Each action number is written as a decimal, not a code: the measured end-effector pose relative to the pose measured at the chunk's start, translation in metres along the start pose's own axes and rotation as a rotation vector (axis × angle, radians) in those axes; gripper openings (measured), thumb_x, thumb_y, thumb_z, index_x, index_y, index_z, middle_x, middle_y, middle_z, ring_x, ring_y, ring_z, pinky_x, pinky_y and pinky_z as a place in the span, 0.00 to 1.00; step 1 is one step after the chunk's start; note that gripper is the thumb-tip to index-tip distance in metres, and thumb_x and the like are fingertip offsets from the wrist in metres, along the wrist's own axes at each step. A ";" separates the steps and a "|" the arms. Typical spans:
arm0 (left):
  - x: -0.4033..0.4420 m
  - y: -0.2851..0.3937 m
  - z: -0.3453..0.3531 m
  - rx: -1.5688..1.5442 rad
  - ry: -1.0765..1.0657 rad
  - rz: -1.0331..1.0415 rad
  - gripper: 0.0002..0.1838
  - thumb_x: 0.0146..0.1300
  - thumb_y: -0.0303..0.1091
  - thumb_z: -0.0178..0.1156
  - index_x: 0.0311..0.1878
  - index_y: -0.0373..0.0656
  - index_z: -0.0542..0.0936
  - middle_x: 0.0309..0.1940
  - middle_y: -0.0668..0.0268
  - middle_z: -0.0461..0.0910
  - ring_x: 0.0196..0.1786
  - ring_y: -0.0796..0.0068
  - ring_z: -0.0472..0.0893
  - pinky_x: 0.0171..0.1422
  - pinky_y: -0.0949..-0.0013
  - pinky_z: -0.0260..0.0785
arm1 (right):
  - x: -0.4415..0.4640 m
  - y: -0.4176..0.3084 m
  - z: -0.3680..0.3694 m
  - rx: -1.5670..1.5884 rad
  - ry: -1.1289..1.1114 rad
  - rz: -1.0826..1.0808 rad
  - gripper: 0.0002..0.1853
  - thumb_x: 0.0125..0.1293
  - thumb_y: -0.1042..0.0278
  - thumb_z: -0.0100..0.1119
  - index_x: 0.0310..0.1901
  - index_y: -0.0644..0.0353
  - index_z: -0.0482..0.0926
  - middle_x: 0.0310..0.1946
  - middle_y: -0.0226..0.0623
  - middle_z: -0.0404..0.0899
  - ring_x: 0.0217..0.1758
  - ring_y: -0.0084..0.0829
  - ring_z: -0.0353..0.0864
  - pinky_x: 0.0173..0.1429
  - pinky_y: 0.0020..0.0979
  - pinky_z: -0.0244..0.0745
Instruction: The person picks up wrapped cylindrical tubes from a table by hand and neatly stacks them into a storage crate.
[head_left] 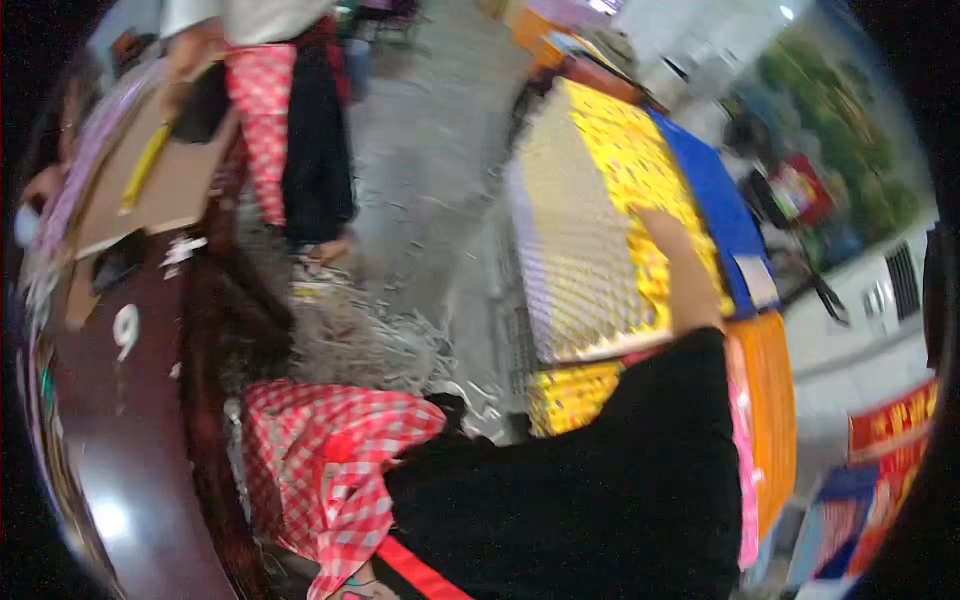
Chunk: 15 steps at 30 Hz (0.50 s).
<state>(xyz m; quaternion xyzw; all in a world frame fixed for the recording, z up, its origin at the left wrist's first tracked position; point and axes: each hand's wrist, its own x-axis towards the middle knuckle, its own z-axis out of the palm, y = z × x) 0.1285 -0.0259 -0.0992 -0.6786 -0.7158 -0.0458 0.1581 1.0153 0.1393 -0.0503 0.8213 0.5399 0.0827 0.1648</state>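
Note:
My right hand point(675, 260) reaches out from a black sleeve and rests on a stack of yellow patterned sheets point(625, 150). The fingers look stretched out over the printed top, though they are blurred. The stack's side shows many pale layered edges. A blue sheet or board point(705, 200) lies against its far side. Low in the view, below the red checked apron point(330, 460), a sliver of my left hand point(365, 588) shows at the bottom edge. Its fingers are cut off, so its hold is hidden.
A dark red table point(130, 400) marked 9 runs along the left, with cardboard point(150, 200) on it. A person in a checked apron point(265, 130) stands beyond it, a hand near a yellow-handled tool point(145, 170). Paper scraps point(380, 340) litter the floor. Orange stacks point(765, 420) stand right.

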 end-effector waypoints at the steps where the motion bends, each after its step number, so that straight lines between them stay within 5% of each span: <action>1: 0.000 -0.006 0.009 0.020 -0.062 0.005 0.28 0.66 0.49 0.35 0.61 0.40 0.62 0.61 0.51 0.60 0.61 0.47 0.60 0.63 0.49 0.51 | -0.008 -0.005 -0.011 -0.100 0.091 -0.105 0.17 0.64 0.55 0.40 0.49 0.49 0.72 0.42 0.43 0.76 0.43 0.42 0.76 0.46 0.40 0.71; 2: -0.003 -0.013 0.015 0.042 -0.128 -0.005 0.28 0.66 0.47 0.33 0.63 0.38 0.59 0.62 0.50 0.57 0.63 0.46 0.57 0.65 0.50 0.47 | 0.001 0.002 0.000 -0.060 0.121 0.033 0.15 0.63 0.57 0.42 0.45 0.50 0.75 0.35 0.43 0.78 0.37 0.42 0.77 0.40 0.40 0.72; 3: -0.012 -0.014 0.013 0.063 -0.197 -0.033 0.27 0.67 0.45 0.31 0.64 0.37 0.57 0.63 0.49 0.55 0.65 0.46 0.54 0.67 0.50 0.43 | 0.021 0.029 0.030 -0.212 0.122 -0.128 0.13 0.62 0.60 0.43 0.42 0.53 0.76 0.31 0.44 0.78 0.33 0.43 0.78 0.37 0.41 0.72; 6: -0.003 0.009 -0.015 -0.057 -0.362 -0.212 0.28 0.62 0.40 0.35 0.63 0.34 0.55 0.65 0.48 0.49 0.67 0.45 0.46 0.69 0.49 0.35 | 0.041 0.044 0.055 -0.254 0.028 -0.106 0.12 0.62 0.68 0.39 0.35 0.57 0.76 0.28 0.45 0.77 0.35 0.43 0.79 0.38 0.41 0.73; 10: -0.007 0.012 -0.024 -0.082 -0.331 -0.242 0.30 0.58 0.40 0.41 0.62 0.34 0.56 0.65 0.48 0.49 0.68 0.46 0.46 0.69 0.49 0.35 | 0.060 0.036 0.046 -0.222 0.024 -0.209 0.08 0.48 0.76 0.54 0.33 0.58 0.77 0.32 0.46 0.78 0.37 0.43 0.79 0.40 0.40 0.74; 15: -0.011 0.009 -0.025 -0.090 -0.337 -0.234 0.32 0.56 0.40 0.45 0.63 0.36 0.55 0.65 0.49 0.49 0.68 0.46 0.45 0.69 0.49 0.35 | 0.054 -0.011 0.014 -0.190 -0.119 -0.140 0.09 0.48 0.75 0.55 0.34 0.58 0.77 0.34 0.47 0.78 0.41 0.42 0.78 0.43 0.39 0.74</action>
